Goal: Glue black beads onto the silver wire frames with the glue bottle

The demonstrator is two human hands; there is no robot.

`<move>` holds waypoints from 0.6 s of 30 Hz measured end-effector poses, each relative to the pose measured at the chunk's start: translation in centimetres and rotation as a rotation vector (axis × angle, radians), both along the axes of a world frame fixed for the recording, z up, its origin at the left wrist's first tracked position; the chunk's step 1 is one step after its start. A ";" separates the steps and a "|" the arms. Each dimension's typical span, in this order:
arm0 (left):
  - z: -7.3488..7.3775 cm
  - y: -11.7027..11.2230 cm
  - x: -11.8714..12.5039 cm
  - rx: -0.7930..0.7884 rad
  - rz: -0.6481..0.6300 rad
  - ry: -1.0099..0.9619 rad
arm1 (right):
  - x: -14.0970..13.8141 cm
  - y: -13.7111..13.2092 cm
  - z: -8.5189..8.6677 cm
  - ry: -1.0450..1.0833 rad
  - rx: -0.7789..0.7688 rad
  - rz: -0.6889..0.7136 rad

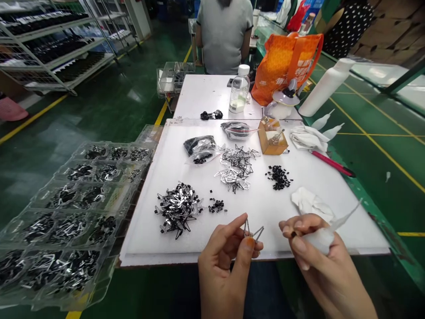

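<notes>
A thin silvery wire piece (253,230), bent into star-like points, is pinched between the thumb and forefinger of the left hand (222,266) and is held upright just above the fingertips, its prongs spread towards the right. A tiny black part (293,234) is gripped at the fingertips of the right hand (327,270), just apart from the wire piece. A soft white squeeze bottle (319,239) is cradled in the same palm, its slender translucent nozzle angled up and away to the right
</notes>
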State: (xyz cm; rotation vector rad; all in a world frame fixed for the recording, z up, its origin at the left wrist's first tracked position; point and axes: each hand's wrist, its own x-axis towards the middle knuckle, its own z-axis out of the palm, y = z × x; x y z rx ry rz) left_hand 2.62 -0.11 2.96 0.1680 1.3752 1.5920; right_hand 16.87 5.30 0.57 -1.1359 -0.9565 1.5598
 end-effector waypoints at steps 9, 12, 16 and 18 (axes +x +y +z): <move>0.3 0.0 0.4 0.046 -0.035 0.021 | -0.1 -0.6 -0.1 0.051 -0.114 -0.021; 0.0 -0.1 0.4 0.052 -0.055 0.049 | -0.1 -0.7 0.1 0.081 -0.193 -0.047; -0.3 -0.3 0.2 0.058 -0.092 0.109 | 0.1 -1.0 0.4 0.144 -0.281 0.000; -0.4 -0.3 0.1 0.058 -0.107 0.125 | 0.1 -1.1 0.7 0.187 -0.290 0.022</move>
